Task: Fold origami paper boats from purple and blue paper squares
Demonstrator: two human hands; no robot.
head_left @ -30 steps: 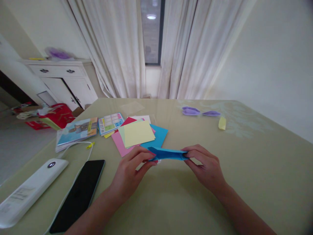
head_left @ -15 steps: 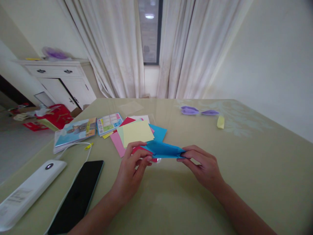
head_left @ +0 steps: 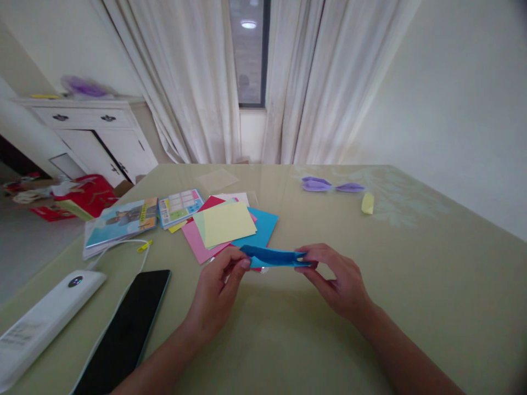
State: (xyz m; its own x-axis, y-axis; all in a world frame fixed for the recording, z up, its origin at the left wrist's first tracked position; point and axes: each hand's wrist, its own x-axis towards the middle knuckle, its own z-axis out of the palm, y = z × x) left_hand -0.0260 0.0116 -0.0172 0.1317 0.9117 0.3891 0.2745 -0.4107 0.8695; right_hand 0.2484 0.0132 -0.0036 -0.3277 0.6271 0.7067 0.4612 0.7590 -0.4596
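A long, narrow piece of folded blue paper [head_left: 272, 257] is held above the table between both hands. My left hand [head_left: 220, 282] pinches its left end between thumb and fingers. At the right end, the fingers and thumb of my right hand [head_left: 337, 274] are closed on it, and a small gap shows between the paper's layers there. Just behind the folded paper lies a fanned pile of coloured sheets, with a pale yellow sheet [head_left: 228, 222] on top, a blue sheet [head_left: 263, 222] to the right and a pink sheet [head_left: 193, 241] to the left.
On the left of the table [head_left: 411, 307] lie a black phone [head_left: 123, 329], a white power bank [head_left: 49, 323] with a cable, a booklet [head_left: 123, 222] and a printed packet [head_left: 180, 207]. Farther right are purple folded papers [head_left: 316, 184] and a small yellow folded paper [head_left: 368, 203].
My left fingers have shifted to the blue paper's left end and drawn together. The paper has tilted, showing a narrow opening along its top. The view has moved slightly.
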